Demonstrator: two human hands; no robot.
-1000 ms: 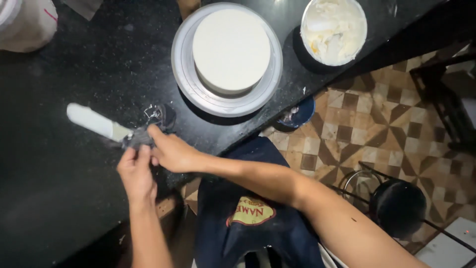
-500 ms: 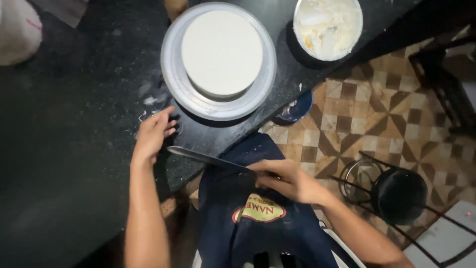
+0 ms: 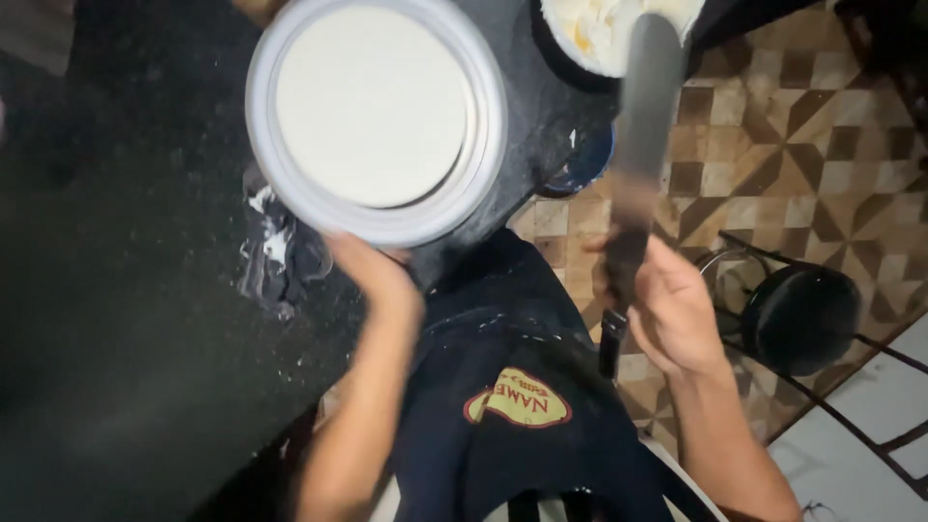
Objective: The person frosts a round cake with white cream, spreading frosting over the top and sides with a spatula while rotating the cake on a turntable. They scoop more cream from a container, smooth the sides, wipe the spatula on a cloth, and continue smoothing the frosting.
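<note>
A round white cake (image 3: 370,104) sits on a pale grey turntable (image 3: 406,224) on the dark counter. My left hand (image 3: 372,274) touches the turntable's near rim. My right hand (image 3: 667,309) grips the black handle of a long palette knife (image 3: 643,116), blade pointing up toward a bowl of white cream (image 3: 604,29) at the top edge. The blade is blurred.
A dark cloth smeared with cream (image 3: 280,253) lies on the black counter (image 3: 126,319) left of the turntable. Patterned tile floor (image 3: 773,164) is on the right, with a black round stool (image 3: 802,314). I wear a dark apron (image 3: 512,406).
The palette knife swung from level in front of my apron to upright, pointing at the cream bowl. My left hand left the cloth and went to the turntable rim.
</note>
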